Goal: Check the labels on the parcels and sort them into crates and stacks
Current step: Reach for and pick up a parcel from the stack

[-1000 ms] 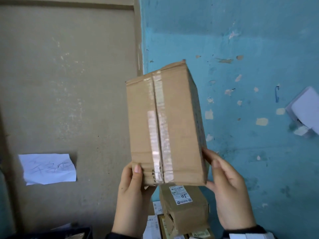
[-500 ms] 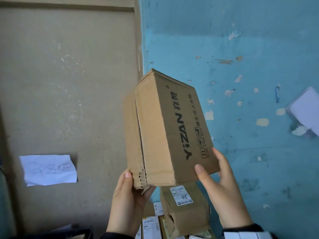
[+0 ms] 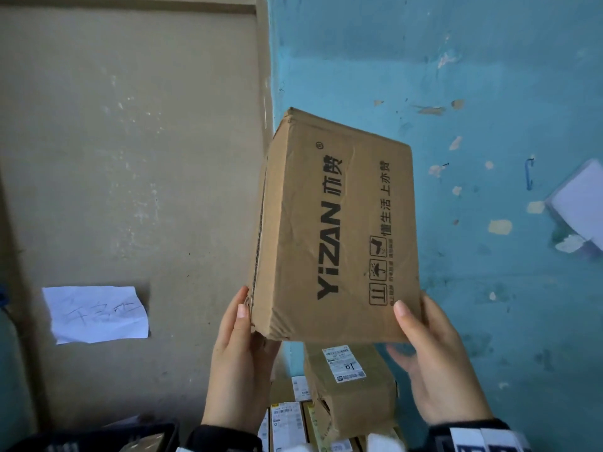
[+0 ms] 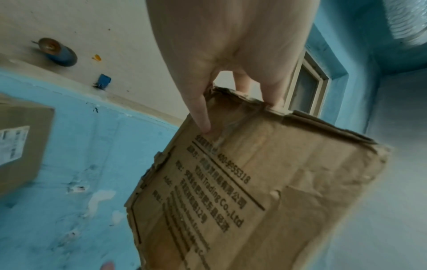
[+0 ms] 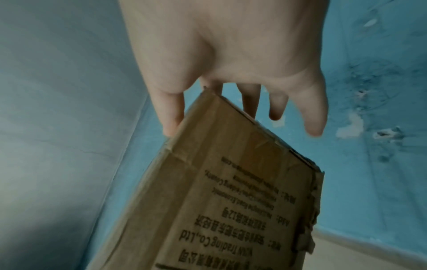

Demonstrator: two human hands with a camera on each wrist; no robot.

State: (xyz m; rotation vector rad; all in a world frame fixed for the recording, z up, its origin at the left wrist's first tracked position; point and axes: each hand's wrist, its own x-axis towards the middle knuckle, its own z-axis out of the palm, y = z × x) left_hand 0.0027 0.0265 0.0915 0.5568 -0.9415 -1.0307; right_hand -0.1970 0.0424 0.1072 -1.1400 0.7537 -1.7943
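Observation:
I hold a worn brown cardboard box [image 3: 336, 230] upright in front of the wall, tilted slightly right. Its face printed "YiZAN" with handling symbols is turned to me; no shipping label shows on it. My left hand [image 3: 243, 334] grips the lower left corner, thumb along the side seam, fingers underneath. My right hand [image 3: 421, 340] holds the lower right corner, thumb on the printed face, fingers behind. In the left wrist view the left hand [image 4: 231, 45] pinches the box [image 4: 265, 191] across a torn edge. The right wrist view has the right hand [image 5: 231, 45] with the box [image 5: 231, 201] edge between thumb and fingers.
Below the box stands a dented brown parcel [image 3: 355, 402] with a white label [image 3: 342, 363], on several smaller labelled parcels [image 3: 287, 415]. A handwritten paper note [image 3: 96, 314] hangs on the beige wall. A dark crate rim [image 3: 98, 438] shows bottom left. White paper [image 3: 580, 203] is on the blue wall.
The box has been turned about its long axis: the taped seam face has gone round to the left and the YiZAN face now faces me. Both hands shifted their hold at the bottom corners.

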